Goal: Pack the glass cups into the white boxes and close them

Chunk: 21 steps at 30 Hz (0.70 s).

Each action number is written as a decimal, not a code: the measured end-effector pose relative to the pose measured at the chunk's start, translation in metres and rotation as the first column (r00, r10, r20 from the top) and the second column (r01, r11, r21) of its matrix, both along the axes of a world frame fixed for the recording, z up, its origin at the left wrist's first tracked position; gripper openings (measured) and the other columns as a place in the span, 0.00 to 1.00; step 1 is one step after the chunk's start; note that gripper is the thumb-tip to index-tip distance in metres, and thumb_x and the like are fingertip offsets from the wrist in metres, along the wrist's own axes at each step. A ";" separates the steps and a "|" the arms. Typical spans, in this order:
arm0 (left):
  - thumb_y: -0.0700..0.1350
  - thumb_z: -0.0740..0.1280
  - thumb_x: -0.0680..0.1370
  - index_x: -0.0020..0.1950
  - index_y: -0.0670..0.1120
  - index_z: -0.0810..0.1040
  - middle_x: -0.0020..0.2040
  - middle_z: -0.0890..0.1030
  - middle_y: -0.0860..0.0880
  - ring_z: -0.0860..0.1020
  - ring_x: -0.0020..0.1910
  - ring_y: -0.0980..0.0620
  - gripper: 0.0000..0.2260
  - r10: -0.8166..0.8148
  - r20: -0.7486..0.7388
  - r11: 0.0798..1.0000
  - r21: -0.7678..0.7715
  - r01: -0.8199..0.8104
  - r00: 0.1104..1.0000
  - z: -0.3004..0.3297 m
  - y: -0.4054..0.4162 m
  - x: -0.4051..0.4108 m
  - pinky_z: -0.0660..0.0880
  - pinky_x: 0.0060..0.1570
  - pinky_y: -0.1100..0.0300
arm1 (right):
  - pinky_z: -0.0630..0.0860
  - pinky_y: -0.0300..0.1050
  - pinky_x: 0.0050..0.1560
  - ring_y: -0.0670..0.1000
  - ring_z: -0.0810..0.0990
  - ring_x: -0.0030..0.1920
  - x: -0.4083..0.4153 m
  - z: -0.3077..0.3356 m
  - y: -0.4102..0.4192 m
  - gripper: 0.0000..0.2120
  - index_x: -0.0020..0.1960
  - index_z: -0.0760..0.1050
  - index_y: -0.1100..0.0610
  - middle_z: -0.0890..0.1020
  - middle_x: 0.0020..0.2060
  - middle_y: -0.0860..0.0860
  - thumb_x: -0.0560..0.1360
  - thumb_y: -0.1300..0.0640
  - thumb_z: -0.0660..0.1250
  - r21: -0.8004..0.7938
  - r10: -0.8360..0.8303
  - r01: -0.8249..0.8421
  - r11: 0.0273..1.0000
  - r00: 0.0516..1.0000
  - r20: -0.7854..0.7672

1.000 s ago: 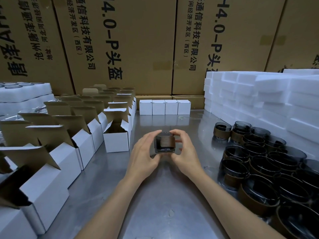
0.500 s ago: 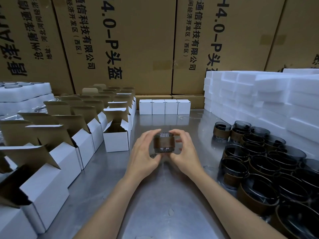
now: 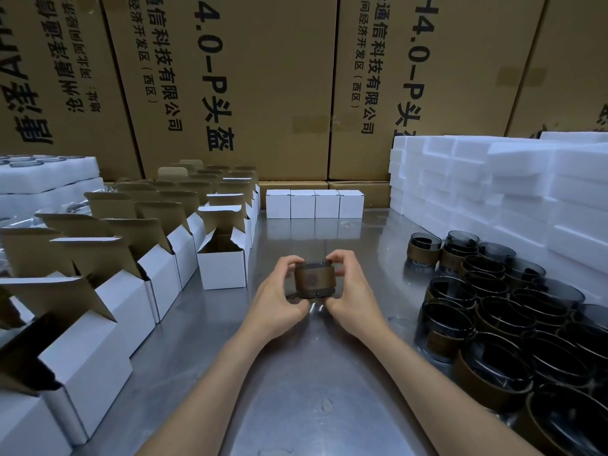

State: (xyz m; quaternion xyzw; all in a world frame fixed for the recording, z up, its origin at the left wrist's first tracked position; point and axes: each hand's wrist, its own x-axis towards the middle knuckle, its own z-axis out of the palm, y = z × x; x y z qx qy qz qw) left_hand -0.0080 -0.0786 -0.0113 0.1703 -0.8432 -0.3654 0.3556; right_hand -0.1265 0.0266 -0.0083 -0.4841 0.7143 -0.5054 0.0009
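Note:
A dark glass cup with a brown band point(image 3: 314, 280) is held over the middle of the metal table point(image 3: 296, 390). My left hand point(image 3: 279, 294) grips its left side and my right hand point(image 3: 350, 291) grips its right side, fingers curled over the rim. The cup stands roughly upright, its band facing me. An open white box point(image 3: 223, 266) with raised flaps stands just left of the hands. Several more banded glass cups point(image 3: 493, 307) crowd the table's right side.
Rows of open white boxes point(image 3: 108, 291) line the left. Several closed white boxes point(image 3: 314, 204) stand in a row at the back. White foam blocks point(image 3: 510, 192) are stacked at the right, foam trays point(image 3: 42, 179) at far left. Large cardboard cartons point(image 3: 263, 77) form the back wall.
The cup has been turned in both hands from tilted, with its base toward me, to roughly upright with the band facing me. The hands stayed in about the same place.

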 end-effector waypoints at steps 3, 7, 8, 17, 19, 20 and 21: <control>0.45 0.67 0.65 0.55 0.62 0.66 0.52 0.75 0.64 0.73 0.54 0.69 0.23 -0.047 0.077 0.999 0.032 0.045 0.996 0.000 0.003 0.000 0.74 0.48 0.71 | 0.76 0.56 0.50 0.51 0.74 0.53 0.002 -0.001 0.001 0.30 0.55 0.58 0.41 0.68 0.56 0.44 0.65 0.68 0.65 0.068 0.006 -0.002 0.998 0.998 -0.061; 0.49 0.66 0.63 0.52 0.62 0.67 0.52 0.75 0.61 0.73 0.52 0.70 0.20 -0.074 0.070 0.996 0.057 0.070 0.995 0.000 0.005 0.000 0.73 0.46 0.73 | 0.76 0.58 0.46 0.55 0.75 0.49 0.004 -0.001 0.002 0.31 0.54 0.53 0.40 0.68 0.58 0.47 0.66 0.68 0.63 0.113 0.054 -0.047 0.992 0.997 -0.052; 0.49 0.65 0.63 0.52 0.61 0.67 0.52 0.75 0.60 0.73 0.52 0.69 0.19 -0.075 0.071 0.996 0.061 0.071 0.995 0.000 0.006 0.000 0.72 0.46 0.74 | 0.76 0.58 0.47 0.55 0.75 0.49 0.003 0.000 0.002 0.30 0.55 0.54 0.41 0.68 0.58 0.47 0.66 0.69 0.62 0.117 0.071 -0.067 0.991 0.997 -0.032; 0.49 0.59 0.67 0.46 0.58 0.74 0.50 0.75 0.57 0.74 0.54 0.56 0.10 0.005 0.014 0.999 0.045 -0.006 1.000 0.007 0.006 0.002 0.71 0.55 0.59 | 0.74 0.56 0.56 0.55 0.75 0.55 0.001 0.001 0.003 0.26 0.55 0.59 0.49 0.74 0.57 0.48 0.67 0.76 0.54 0.157 0.085 -0.092 0.983 0.995 0.049; 0.49 0.58 0.68 0.44 0.58 0.76 0.48 0.75 0.57 0.74 0.52 0.57 0.10 0.011 -0.002 0.999 0.036 -0.011 1.000 0.007 0.005 0.003 0.72 0.54 0.58 | 0.73 0.53 0.57 0.53 0.75 0.55 0.000 0.001 0.003 0.26 0.51 0.62 0.48 0.77 0.55 0.48 0.66 0.77 0.51 0.130 0.064 -0.075 0.989 0.994 0.088; 0.49 0.58 0.69 0.44 0.57 0.77 0.47 0.76 0.57 0.75 0.51 0.57 0.10 0.013 -0.011 0.999 0.034 -0.012 1.000 0.007 0.005 0.004 0.73 0.53 0.58 | 0.73 0.51 0.56 0.53 0.76 0.54 0.000 0.001 0.002 0.27 0.49 0.64 0.47 0.78 0.53 0.49 0.66 0.77 0.50 0.109 0.056 -0.069 0.992 0.991 0.120; 0.49 0.58 0.70 0.45 0.56 0.78 0.47 0.77 0.57 0.75 0.50 0.58 0.10 0.023 -0.027 0.999 0.026 -0.022 0.999 0.007 0.005 0.004 0.73 0.52 0.58 | 0.73 0.48 0.54 0.53 0.77 0.53 0.000 0.001 0.002 0.27 0.47 0.65 0.46 0.79 0.52 0.49 0.65 0.78 0.49 0.085 0.055 -0.069 0.994 0.986 0.157</control>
